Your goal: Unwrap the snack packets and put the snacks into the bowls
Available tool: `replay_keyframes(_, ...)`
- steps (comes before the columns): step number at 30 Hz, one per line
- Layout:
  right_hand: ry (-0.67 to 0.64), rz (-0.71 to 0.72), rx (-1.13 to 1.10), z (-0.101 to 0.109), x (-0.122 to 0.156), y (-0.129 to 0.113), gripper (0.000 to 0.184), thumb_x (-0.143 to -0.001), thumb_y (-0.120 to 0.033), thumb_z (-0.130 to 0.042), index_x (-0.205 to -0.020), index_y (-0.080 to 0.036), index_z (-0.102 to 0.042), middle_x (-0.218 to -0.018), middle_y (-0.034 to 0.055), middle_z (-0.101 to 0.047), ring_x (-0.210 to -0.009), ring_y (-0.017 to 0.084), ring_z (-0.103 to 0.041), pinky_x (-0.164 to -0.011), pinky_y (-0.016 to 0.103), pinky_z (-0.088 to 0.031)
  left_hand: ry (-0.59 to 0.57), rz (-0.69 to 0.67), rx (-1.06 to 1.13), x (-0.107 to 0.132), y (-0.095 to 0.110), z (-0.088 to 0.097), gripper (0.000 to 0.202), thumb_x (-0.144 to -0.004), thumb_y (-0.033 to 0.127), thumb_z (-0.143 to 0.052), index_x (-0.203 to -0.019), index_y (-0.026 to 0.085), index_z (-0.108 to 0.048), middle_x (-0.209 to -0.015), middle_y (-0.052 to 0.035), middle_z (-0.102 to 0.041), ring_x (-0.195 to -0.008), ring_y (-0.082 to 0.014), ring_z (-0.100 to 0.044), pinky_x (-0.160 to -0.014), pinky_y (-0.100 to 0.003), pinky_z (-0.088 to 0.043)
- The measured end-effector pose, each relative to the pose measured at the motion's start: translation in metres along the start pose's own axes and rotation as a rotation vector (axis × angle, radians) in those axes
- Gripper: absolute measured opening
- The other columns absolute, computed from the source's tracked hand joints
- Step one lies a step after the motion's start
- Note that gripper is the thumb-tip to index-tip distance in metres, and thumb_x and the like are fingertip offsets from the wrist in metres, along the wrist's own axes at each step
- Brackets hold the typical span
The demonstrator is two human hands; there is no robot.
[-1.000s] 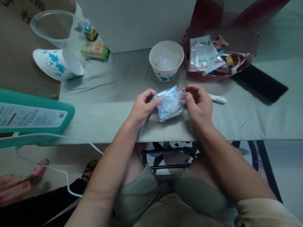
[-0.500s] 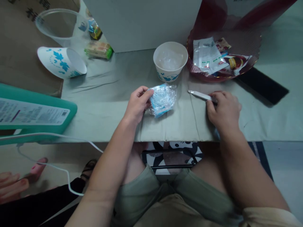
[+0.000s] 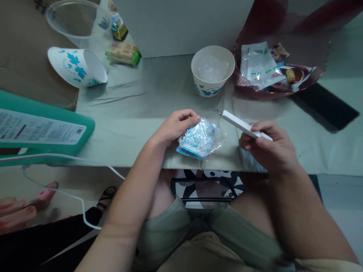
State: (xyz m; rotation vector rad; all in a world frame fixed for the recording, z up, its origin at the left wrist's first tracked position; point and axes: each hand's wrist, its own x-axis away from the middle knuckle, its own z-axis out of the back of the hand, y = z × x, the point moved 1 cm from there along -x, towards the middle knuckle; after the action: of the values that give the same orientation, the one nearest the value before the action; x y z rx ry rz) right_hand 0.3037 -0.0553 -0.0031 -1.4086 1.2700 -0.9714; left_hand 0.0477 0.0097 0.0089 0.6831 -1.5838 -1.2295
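My left hand point(image 3: 181, 126) pinches the upper left edge of a light-blue packet in crinkled clear plastic wrap point(image 3: 200, 139), close to the table's front edge. To its right, my right hand point(image 3: 269, 145) is closed around the handle of a slim white utility knife point(image 3: 241, 124). The knife's small metal tip points left and away from me, a short way above and right of the packet, not touching it. Beneath my right hand lies something clear and bluish point(image 3: 252, 160), mostly hidden.
Beyond my hands stands a leaf-printed paper cup point(image 3: 211, 88); another paper cup point(image 3: 75, 68) lies on its side. A reddish bowl point(image 3: 283, 92) holds sachets, beside a black phone-like slab point(image 3: 329, 107). At left are a green container point(image 3: 82, 130), a clear tub point(image 3: 76, 32) and a white cable point(image 3: 85, 160).
My right hand has lifted the knife off the table and turned it, its tip now nearer the packet. My left hand has drawn the packet slightly right and toward me.
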Motion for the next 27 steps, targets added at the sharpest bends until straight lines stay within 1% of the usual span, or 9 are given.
replay_keyframes(3,-0.049,-0.005,-0.124,0.004,-0.001,-0.003,0.026,-0.078,-0.055,-0.081,-0.089,-0.035,-0.067,-0.062,-0.0068,-0.051,-0.045,0.01,-0.037,-0.046,0.028,-0.037,-0.068,-0.011,-0.02,-0.001,0.0,-0.003,0.025,-0.081,0.039,-0.074,-0.074,0.018,-0.061,-0.065,0.0029,-0.053,-0.056,-0.0084,-0.046,-0.054,-0.022,-0.037)
replay_keyframes(6,-0.044,-0.021,-0.15,0.005,-0.002,-0.002,0.035,-0.077,-0.065,-0.073,-0.082,-0.034,-0.059,-0.055,-0.0077,-0.036,-0.043,0.01,-0.026,-0.045,0.029,-0.035,-0.115,-0.022,-0.053,-0.002,-0.001,-0.007,0.026,-0.081,0.041,-0.075,-0.075,0.018,-0.063,-0.066,0.0026,-0.055,-0.057,-0.0086,-0.047,-0.056,-0.022,-0.038)
replay_keyframes(8,-0.028,-0.038,-0.165,0.0,-0.005,0.0,0.042,-0.075,-0.068,-0.071,-0.078,-0.031,-0.052,-0.056,-0.0081,-0.031,-0.043,0.009,-0.022,-0.043,0.029,-0.031,-0.146,-0.036,-0.084,-0.003,-0.002,-0.01,0.027,-0.082,0.042,-0.074,-0.075,0.018,-0.064,-0.067,0.002,-0.057,-0.058,-0.009,-0.049,-0.057,-0.023,-0.039)
replay_keyframes(10,0.0,-0.077,-0.217,-0.01,-0.007,0.001,0.045,-0.072,-0.065,-0.074,-0.078,-0.029,-0.048,-0.06,-0.0087,-0.031,-0.042,0.008,-0.02,-0.041,0.027,-0.027,-0.159,-0.056,-0.113,-0.004,-0.003,-0.013,0.028,-0.083,0.044,-0.073,-0.076,0.018,-0.065,-0.068,0.0014,-0.059,-0.06,-0.0097,-0.05,-0.057,-0.023,-0.039)
replay_keyframes(13,0.048,-0.116,-0.317,-0.025,-0.011,0.001,0.041,-0.073,-0.057,-0.079,-0.078,-0.027,-0.051,-0.061,-0.0096,-0.031,-0.04,0.005,-0.019,-0.038,0.024,-0.021,-0.153,-0.081,-0.147,-0.005,-0.004,-0.017,0.029,-0.085,0.044,-0.071,-0.077,0.017,-0.066,-0.067,0.0012,-0.059,-0.061,-0.01,-0.05,-0.057,-0.023,-0.039)
replay_keyframes(17,-0.009,-0.18,-0.284,-0.036,-0.013,0.002,0.042,-0.07,-0.057,-0.083,-0.072,-0.024,-0.058,-0.051,-0.0101,-0.031,-0.038,0.005,-0.02,-0.035,0.023,-0.014,-0.161,-0.068,-0.175,-0.005,-0.003,-0.021,0.029,-0.084,0.044,-0.073,-0.076,0.017,-0.067,-0.067,0.0016,-0.057,-0.06,-0.0097,-0.048,-0.056,-0.022,-0.039)
replay_keyframes(20,-0.012,-0.244,-0.208,-0.038,-0.011,0.006,0.042,-0.066,-0.057,-0.085,-0.067,-0.022,-0.061,-0.045,-0.0094,-0.034,-0.038,0.006,-0.023,-0.036,0.023,-0.016,-0.174,-0.067,-0.19,-0.005,-0.002,-0.021,0.028,-0.083,0.043,-0.073,-0.077,0.017,-0.068,-0.067,0.0018,-0.057,-0.061,-0.0097,-0.048,-0.057,-0.022,-0.039)
replay_keyframes(24,-0.04,-0.279,-0.056,-0.039,-0.01,0.013,0.033,-0.074,-0.05,-0.081,-0.073,-0.02,-0.067,-0.044,-0.0079,-0.041,-0.039,0.007,-0.032,-0.039,0.022,-0.022,-0.19,-0.092,-0.216,-0.005,-0.002,-0.02,0.024,-0.084,0.04,-0.069,-0.076,0.017,-0.069,-0.068,0.0012,-0.06,-0.062,-0.01,-0.05,-0.059,-0.022,-0.04)
replay_keyframes(27,-0.033,-0.278,0.013,-0.039,-0.01,0.014,0.027,-0.077,-0.045,-0.077,-0.075,-0.02,-0.068,-0.045,-0.0075,-0.042,-0.04,0.007,-0.034,-0.04,0.022,-0.022,-0.201,-0.093,-0.212,-0.005,-0.003,-0.019,0.023,-0.084,0.039,-0.069,-0.077,0.017,-0.07,-0.069,0.0006,-0.061,-0.062,-0.01,-0.05,-0.059,-0.022,-0.04)
